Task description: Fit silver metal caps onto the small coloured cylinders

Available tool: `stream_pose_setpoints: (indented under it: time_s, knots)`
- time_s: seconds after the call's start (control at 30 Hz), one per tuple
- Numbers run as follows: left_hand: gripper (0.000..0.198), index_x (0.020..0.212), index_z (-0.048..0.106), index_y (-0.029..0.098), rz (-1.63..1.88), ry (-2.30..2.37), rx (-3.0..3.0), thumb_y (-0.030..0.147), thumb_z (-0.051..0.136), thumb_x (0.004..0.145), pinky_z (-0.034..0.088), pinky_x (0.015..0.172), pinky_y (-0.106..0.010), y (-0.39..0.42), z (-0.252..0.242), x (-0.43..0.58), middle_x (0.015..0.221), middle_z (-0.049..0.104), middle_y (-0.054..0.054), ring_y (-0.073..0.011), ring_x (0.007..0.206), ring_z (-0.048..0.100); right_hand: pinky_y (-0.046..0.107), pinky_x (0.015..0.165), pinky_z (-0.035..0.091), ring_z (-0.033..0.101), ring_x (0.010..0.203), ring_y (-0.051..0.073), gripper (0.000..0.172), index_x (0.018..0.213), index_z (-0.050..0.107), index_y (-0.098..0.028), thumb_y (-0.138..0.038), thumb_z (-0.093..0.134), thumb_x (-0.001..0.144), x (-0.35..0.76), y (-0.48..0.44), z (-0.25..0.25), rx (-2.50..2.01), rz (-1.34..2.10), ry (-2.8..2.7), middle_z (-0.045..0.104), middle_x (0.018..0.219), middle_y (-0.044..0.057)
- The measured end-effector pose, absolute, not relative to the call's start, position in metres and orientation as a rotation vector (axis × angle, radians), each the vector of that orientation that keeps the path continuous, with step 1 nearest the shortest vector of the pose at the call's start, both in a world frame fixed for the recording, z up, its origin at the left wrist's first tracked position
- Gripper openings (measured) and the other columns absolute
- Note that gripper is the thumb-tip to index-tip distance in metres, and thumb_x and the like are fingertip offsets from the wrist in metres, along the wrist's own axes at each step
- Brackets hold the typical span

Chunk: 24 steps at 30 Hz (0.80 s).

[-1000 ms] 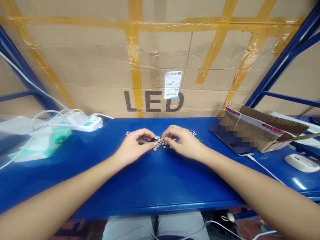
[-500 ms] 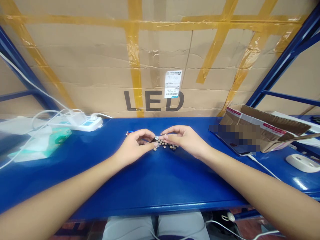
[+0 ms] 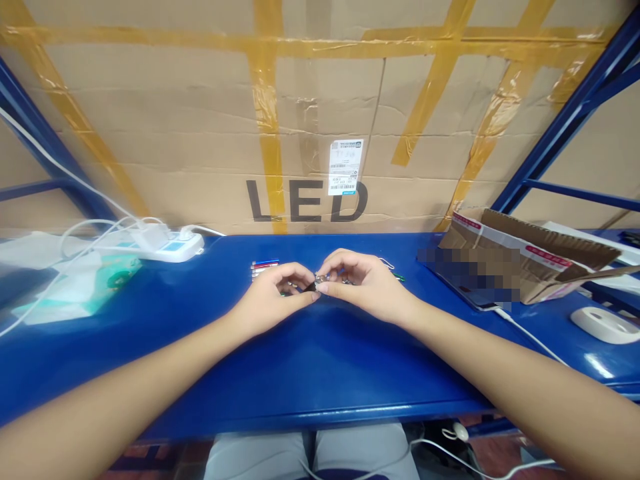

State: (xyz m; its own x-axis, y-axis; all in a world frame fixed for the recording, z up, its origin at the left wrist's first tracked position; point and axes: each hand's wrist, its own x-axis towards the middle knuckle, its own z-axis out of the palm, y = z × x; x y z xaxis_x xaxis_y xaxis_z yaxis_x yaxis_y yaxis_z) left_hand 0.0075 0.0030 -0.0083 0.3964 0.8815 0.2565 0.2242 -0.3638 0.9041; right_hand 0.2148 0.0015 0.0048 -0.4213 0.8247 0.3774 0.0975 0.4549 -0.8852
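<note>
My left hand (image 3: 273,293) is closed, with thumb and index finger pinching a small dark piece (image 3: 311,287) whose kind does not show. My right hand (image 3: 367,287) meets it from the other side. Its thumb and fingertips are closed on a small shiny metal piece (image 3: 321,279), right against the dark one. More small shiny bits are partly visible under the curled right fingers; most are hidden by the hands. Just behind my left hand lie several slim pens (image 3: 264,263) side by side.
Past my right wrist are a white loop (image 3: 387,263) and a green slim item (image 3: 399,276). On the right stand an open cardboard box (image 3: 530,257), a dark phone-like device (image 3: 463,292) with a cable, and a white oval device (image 3: 606,325). A power strip (image 3: 175,248) and green-white packet (image 3: 95,287) lie left.
My right hand has shifted slightly left and down, its fingers curling in against my left fingertips. The loose shiny pieces are now mostly covered. More of the pens and the green item show.
</note>
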Motion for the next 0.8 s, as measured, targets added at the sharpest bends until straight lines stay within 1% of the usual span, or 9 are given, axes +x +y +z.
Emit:
stream_pose_setpoints:
  time_s: [0.4, 0.6, 0.8]
  knots:
    - [0.023, 0.089, 0.068, 0.016, 0.961, 0.904, 1.832, 0.032, 0.077, 0.077, 0.051, 0.077, -0.032, 0.0009, -0.0091, 0.0085, 0.089, 0.069, -0.005, -0.0185, 0.083, 0.064, 0.034, 0.076, 0.047, 0.057, 0.076, 0.014, 0.018, 0.084, 0.072, -0.021, -0.031, 0.082, 0.073, 0.2155, 0.0016, 0.0065, -0.775, 0.923, -1.904, 0.062, 0.090, 0.001]
    - [0.023, 0.089, 0.069, 0.016, 0.943, 0.914, 1.830, 0.033, 0.077, 0.077, 0.050, 0.075, -0.031, 0.0008, -0.0090, 0.0084, 0.088, 0.068, -0.004, -0.0182, 0.083, 0.064, 0.032, 0.074, 0.048, 0.057, 0.076, 0.013, 0.017, 0.086, 0.072, -0.021, -0.028, 0.083, 0.074, 0.2159, 0.0018, 0.0041, -0.747, 0.890, -1.924, 0.062, 0.091, 0.001]
    - [0.023, 0.090, 0.068, 0.016, 0.929, 0.897, 1.811, 0.033, 0.077, 0.077, 0.050, 0.074, -0.030, 0.0006, -0.0104, 0.0089, 0.087, 0.068, -0.003, -0.0173, 0.082, 0.063, 0.032, 0.077, 0.048, 0.056, 0.077, 0.013, 0.017, 0.089, 0.073, -0.021, -0.026, 0.081, 0.076, 0.2156, 0.0008, 0.0016, -0.755, 0.846, -1.955, 0.061, 0.093, 0.001]
